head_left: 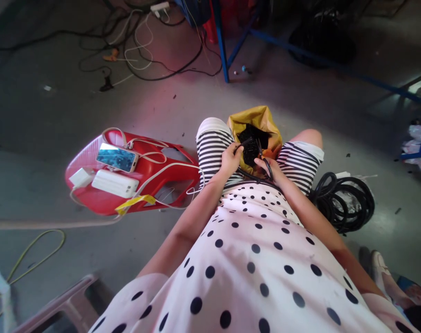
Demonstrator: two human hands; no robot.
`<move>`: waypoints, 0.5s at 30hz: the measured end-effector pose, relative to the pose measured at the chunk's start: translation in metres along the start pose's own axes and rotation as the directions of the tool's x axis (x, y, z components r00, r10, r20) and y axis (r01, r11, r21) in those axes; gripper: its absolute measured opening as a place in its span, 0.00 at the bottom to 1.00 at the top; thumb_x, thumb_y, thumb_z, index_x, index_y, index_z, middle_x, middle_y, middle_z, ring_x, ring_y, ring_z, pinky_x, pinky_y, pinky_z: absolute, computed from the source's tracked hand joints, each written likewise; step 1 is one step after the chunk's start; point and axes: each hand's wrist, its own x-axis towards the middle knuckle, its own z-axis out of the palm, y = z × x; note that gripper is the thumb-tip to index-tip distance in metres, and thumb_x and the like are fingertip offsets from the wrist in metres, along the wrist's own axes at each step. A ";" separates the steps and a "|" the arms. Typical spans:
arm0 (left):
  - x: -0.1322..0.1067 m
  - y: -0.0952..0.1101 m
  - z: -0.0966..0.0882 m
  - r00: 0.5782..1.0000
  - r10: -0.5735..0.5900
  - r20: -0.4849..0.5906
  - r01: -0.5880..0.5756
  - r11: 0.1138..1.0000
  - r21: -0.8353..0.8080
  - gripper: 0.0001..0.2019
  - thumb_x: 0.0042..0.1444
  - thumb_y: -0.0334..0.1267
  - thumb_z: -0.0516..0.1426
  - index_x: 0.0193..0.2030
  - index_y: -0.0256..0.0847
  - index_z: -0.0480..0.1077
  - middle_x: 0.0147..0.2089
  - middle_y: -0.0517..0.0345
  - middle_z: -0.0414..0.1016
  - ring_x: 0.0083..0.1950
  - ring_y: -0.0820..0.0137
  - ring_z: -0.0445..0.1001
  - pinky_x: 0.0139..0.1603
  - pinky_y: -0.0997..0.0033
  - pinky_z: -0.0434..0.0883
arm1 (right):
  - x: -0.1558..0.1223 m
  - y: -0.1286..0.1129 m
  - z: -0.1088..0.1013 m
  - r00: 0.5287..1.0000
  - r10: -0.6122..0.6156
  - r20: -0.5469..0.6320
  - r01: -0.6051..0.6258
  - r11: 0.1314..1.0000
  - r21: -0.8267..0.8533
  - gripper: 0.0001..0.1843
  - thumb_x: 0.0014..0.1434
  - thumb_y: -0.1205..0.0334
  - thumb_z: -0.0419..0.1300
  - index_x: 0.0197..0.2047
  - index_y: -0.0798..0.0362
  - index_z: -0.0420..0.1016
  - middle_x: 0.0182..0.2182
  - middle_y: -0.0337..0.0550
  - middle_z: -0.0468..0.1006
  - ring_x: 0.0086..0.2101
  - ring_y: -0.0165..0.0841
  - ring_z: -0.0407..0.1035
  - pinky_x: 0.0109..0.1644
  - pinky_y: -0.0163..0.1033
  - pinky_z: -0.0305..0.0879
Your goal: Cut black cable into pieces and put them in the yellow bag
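Observation:
I sit with a yellow bag [262, 121] standing open between my knees, dark black pieces [251, 140] piled inside it. My left hand [230, 158] is closed in a pinch on a thin black cable [249, 175] at the bag's left rim. At the bag's near rim my right hand [266, 167] is closed on the same black cable, which loops under both hands across my lap. An orange tool tip shows just above the right fingers.
A red plastic stool [155, 173] lies at my left carrying a phone [116, 157], a white power bank [115, 183] and a charger. A coil of thick black cable [345, 201] lies on the floor at my right. Blue metal frame legs [221, 44] and tangled wires are ahead.

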 end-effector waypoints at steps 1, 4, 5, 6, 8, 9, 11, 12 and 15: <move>0.003 0.001 0.000 1.000 0.006 0.005 -0.006 1.000 -0.003 0.03 0.65 0.35 0.64 0.38 0.42 0.77 0.38 0.56 0.81 0.42 0.66 0.78 0.51 0.67 0.73 | 0.000 -0.002 0.000 1.000 -0.004 -0.001 0.004 1.000 -0.005 0.35 0.46 0.25 0.77 0.30 0.49 0.74 0.25 0.36 0.75 0.28 0.34 0.70 0.33 0.40 0.69; 0.015 0.006 0.001 0.998 0.054 0.014 -0.054 0.998 0.015 0.03 0.66 0.34 0.63 0.40 0.42 0.78 0.39 0.55 0.83 0.43 0.65 0.79 0.53 0.66 0.73 | 0.005 -0.002 0.002 0.999 -0.007 -0.038 0.006 1.000 -0.010 0.35 0.45 0.27 0.78 0.32 0.49 0.74 0.26 0.37 0.77 0.28 0.35 0.72 0.35 0.41 0.71; 0.019 0.007 0.002 0.997 0.071 0.013 -0.071 0.997 0.031 0.03 0.67 0.33 0.62 0.41 0.42 0.78 0.40 0.55 0.84 0.44 0.64 0.79 0.54 0.65 0.73 | 0.007 -0.001 0.003 0.998 0.001 -0.058 -0.001 1.000 -0.004 0.35 0.44 0.27 0.78 0.32 0.49 0.74 0.26 0.37 0.77 0.28 0.35 0.72 0.34 0.40 0.71; 0.022 0.008 0.004 0.996 0.085 0.014 -0.086 0.995 0.052 0.03 0.67 0.33 0.62 0.41 0.42 0.79 0.42 0.54 0.84 0.45 0.64 0.80 0.55 0.65 0.73 | 0.009 0.002 0.003 0.997 0.013 -0.073 -0.013 1.000 0.004 0.35 0.44 0.26 0.78 0.32 0.48 0.74 0.26 0.37 0.77 0.28 0.35 0.72 0.34 0.40 0.70; 0.025 0.006 0.010 0.995 0.097 0.027 -0.099 0.990 0.101 0.03 0.67 0.33 0.62 0.42 0.42 0.79 0.43 0.53 0.85 0.47 0.62 0.80 0.57 0.64 0.74 | 0.013 0.009 0.003 0.996 0.037 -0.086 -0.036 0.999 0.017 0.36 0.44 0.24 0.76 0.32 0.49 0.73 0.25 0.36 0.76 0.27 0.33 0.70 0.33 0.39 0.69; 0.024 0.004 0.013 0.995 0.095 0.042 -0.099 0.987 0.129 0.03 0.67 0.33 0.62 0.42 0.42 0.80 0.43 0.52 0.85 0.47 0.62 0.81 0.57 0.63 0.74 | 0.014 0.012 0.003 0.995 0.040 -0.086 -0.039 0.999 0.014 0.36 0.44 0.24 0.76 0.31 0.49 0.73 0.24 0.36 0.75 0.27 0.33 0.69 0.33 0.38 0.68; 0.021 -0.004 0.017 0.993 0.087 0.077 -0.100 0.977 0.187 0.04 0.68 0.33 0.62 0.42 0.42 0.80 0.42 0.51 0.85 0.47 0.60 0.81 0.57 0.62 0.74 | 0.015 0.018 0.001 0.996 0.025 -0.085 -0.026 1.000 -0.011 0.36 0.45 0.24 0.75 0.30 0.49 0.73 0.24 0.35 0.74 0.27 0.32 0.67 0.33 0.37 0.66; 0.019 -0.008 0.018 0.992 0.089 0.090 -0.107 0.971 0.214 0.04 0.69 0.33 0.62 0.42 0.42 0.80 0.43 0.50 0.85 0.47 0.60 0.82 0.57 0.62 0.74 | 0.016 0.020 0.000 0.996 0.009 -0.085 -0.012 0.999 -0.031 0.36 0.46 0.24 0.75 0.30 0.49 0.73 0.24 0.35 0.74 0.27 0.32 0.67 0.33 0.37 0.65; 0.015 -0.018 0.018 0.987 0.121 0.109 -0.148 0.946 0.287 0.07 0.71 0.35 0.59 0.46 0.41 0.80 0.46 0.47 0.86 0.49 0.58 0.83 0.58 0.61 0.74 | 0.016 0.024 -0.004 0.999 -0.020 -0.040 0.014 0.991 -0.133 0.35 0.49 0.24 0.74 0.32 0.51 0.76 0.26 0.36 0.76 0.30 0.34 0.70 0.36 0.38 0.66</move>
